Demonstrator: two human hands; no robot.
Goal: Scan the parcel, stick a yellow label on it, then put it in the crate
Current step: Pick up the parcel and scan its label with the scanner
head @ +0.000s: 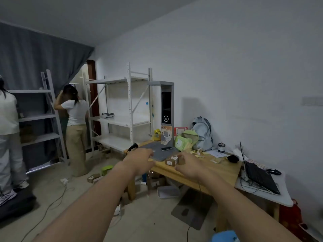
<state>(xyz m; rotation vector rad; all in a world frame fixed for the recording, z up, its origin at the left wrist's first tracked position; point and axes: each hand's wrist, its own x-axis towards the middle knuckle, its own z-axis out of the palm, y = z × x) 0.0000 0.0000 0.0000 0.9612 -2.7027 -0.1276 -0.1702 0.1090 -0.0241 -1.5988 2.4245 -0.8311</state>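
Mid-frame, left hand (pixel 139 160) and right hand (pixel 187 165) hover with fingers spread, empty, beside a small cardboard parcel (pixel 171 160) on the wooden desk (pixel 209 169)

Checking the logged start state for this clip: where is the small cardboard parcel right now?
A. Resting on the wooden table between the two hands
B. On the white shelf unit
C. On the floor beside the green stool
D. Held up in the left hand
A: the parcel rests on the wooden table, with the left hand and right hand reaching on either side, neither visibly gripping it.
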